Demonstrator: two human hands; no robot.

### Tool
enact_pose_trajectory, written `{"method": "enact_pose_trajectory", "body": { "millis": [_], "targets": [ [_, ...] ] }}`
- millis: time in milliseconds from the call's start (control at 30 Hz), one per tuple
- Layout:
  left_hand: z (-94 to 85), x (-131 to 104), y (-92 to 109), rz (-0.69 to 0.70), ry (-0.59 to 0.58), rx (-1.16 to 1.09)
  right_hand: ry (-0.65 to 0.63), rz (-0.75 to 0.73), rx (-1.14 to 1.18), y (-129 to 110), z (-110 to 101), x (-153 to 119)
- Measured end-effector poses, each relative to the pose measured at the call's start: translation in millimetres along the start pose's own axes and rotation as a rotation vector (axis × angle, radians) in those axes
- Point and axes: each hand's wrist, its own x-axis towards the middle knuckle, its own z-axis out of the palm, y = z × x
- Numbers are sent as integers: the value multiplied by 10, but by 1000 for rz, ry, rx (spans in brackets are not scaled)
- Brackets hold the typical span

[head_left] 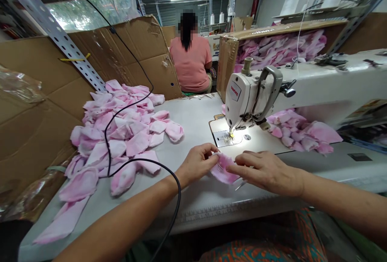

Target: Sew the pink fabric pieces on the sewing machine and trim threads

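Between my hands, just in front of the needle plate, is a small pink fabric piece (224, 168). My left hand (199, 161) pinches its upper left edge between thumb and fingers. On its right side, my right hand (262, 169) has its fingers closed on the cloth's edge. A thin metallic tool (240, 185), its kind unclear, shows under the right fingers; I cannot tell whether it is held. Behind the cloth stands a white sewing machine (242, 96), its lamp lighting the needle area (231, 135).
A heap of pink fabric pieces (121, 129) covers the table's left side, with a black cable (105, 137) looping over it. More pink pieces (305, 131) lie behind the machine arm. Cardboard walls (121, 52) border the table. A person (190, 60) sits beyond, back turned.
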Motion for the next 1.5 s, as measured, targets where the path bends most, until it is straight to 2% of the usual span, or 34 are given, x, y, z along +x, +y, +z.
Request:
{"method": "enact_pose_trajectory", "body": {
  "millis": [133,233,300,400,500,600,700,800,900,933,967,1033,1067,1133,1267,1367,1500],
  "targets": [
    [-81,80,48,19,-229,19,-2,12,-19,123,28,39],
    [-132,152,82,24,-383,78,-16,-36,-5,181,35,90],
    [-175,185,106,15,-457,152,6,-61,23,184,32,105],
    [-265,211,156,3,-499,292,44,-47,55,146,30,68],
    [-347,269,218,-5,-496,407,65,-42,61,80,47,-2],
    [-354,421,260,2,-483,511,56,-31,40,12,76,-41],
    [-272,622,279,25,-440,616,-80,70,53,-41,103,-46],
    [-168,726,322,73,-326,685,-203,183,78,-71,127,-56],
    [-102,632,380,186,-151,703,-205,207,85,-85,146,-72],
    [-88,562,388,275,-102,701,-201,210,84,-88,149,-74],
    [-75,482,384,423,-68,700,-202,212,86,-90,151,-74],
    [-49,315,333,708,-111,732,-221,223,105,-95,150,-71],
    [-34,241,287,782,-157,769,-233,229,120,-97,148,-71],
    [-7,130,164,806,-194,833,-245,237,156,-93,146,-83],
    [22,60,-82,780,-118,861,-130,280,249,-24,152,-145],
    [27,69,-168,787,-82,841,-31,461,346,85,171,-130],
    [35,76,-175,825,-49,820,-72,648,369,223,242,68]
  ]
}}
